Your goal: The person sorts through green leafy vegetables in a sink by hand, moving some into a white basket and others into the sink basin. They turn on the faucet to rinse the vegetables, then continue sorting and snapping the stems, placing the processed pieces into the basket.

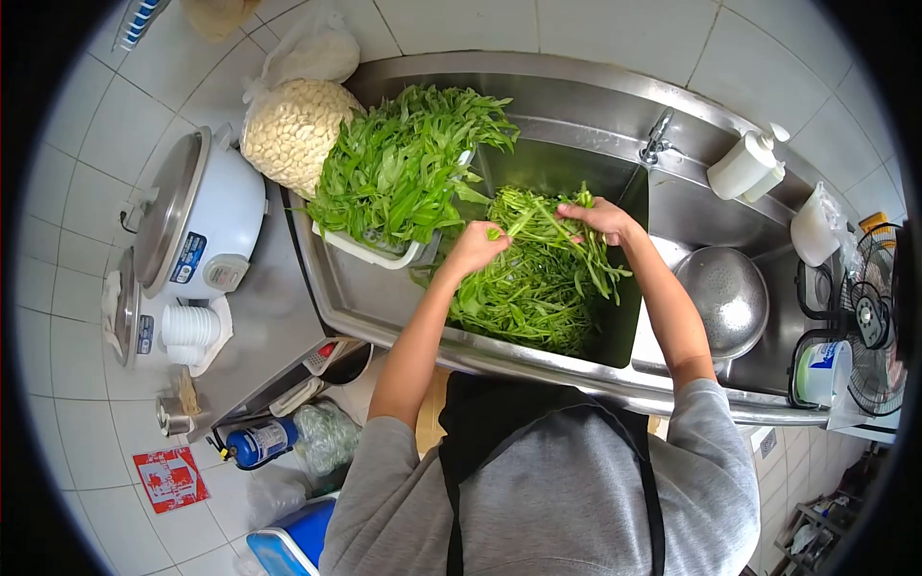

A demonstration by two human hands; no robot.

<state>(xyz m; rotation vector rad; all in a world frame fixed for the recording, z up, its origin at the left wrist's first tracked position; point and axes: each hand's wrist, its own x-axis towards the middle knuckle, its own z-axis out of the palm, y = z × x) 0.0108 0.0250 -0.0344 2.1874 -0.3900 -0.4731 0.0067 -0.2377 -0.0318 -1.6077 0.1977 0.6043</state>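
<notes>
The person's left hand (pixel 480 248) is curling, its fingers closing around the thick ends of a few long green leafy stems (pixel 523 223). The right hand (pixel 600 221) is gripping the same bunch a little farther to the right, thumb and fingers pinching together on the stalks, with leafy ends hanging down beside it. The two hands are working close together but apart.

Directly beneath the fingers, a loose heap of green stems and leaves (pixel 528 298) is filling much of a deep stainless-steel sink basin (pixel 629 322). Just beyond the right hand, a chrome faucet (pixel 657 137) is standing at the back of the sink. Farther right of the fingers, a round perforated metal colander (pixel 722 300) is lying in the neighbouring steel basin, and white plastic pump bottles (pixel 744 165) are standing behind it. At the far right, a black wire-caged fan (pixel 872 317) is sitting near the sink's end.

To the left of the left fingers, a white plastic basket (pixel 370 252) is holding a tall pile of long green leaves (pixel 408 163), some drooping over its rim. Beyond that, a clear bag of pale, clove-like pieces (pixel 296 134) is leaning near the leaves. Farthest left, a large pale rice cooker with a metal lid (pixel 216 226) is resting on a steel counter (pixel 279 326), near a stack of white cups (pixel 190 326).
</notes>
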